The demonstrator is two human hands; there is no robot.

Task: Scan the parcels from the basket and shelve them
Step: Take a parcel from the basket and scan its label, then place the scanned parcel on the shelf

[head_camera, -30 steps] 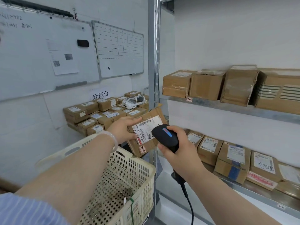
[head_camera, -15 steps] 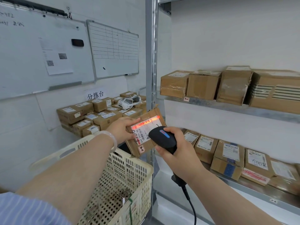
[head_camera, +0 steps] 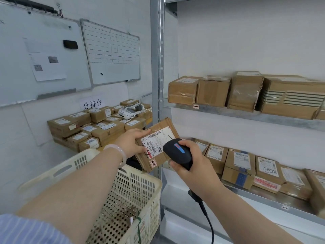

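Standing at the rack (head_camera: 246, 118), I see boxes (head_camera: 244, 90) lined along both its shelves from 1 to 4 o'clock. The basket (head_camera: 151, 184) sits at 7 o'clock. Just above its far rim, near centre, is the parcel (head_camera: 164, 128), tilted with its label facing me. My left hand (head_camera: 131, 143) grips its 9 o'clock edge, fingers curled over the top corner and thumb on the label side. My right hand (head_camera: 193, 162), at the parcel's 4 o'clock, is wrapped round the scanner (head_camera: 177, 152). The scanner's head overlaps the label's lower corner; I cannot tell whether they touch.
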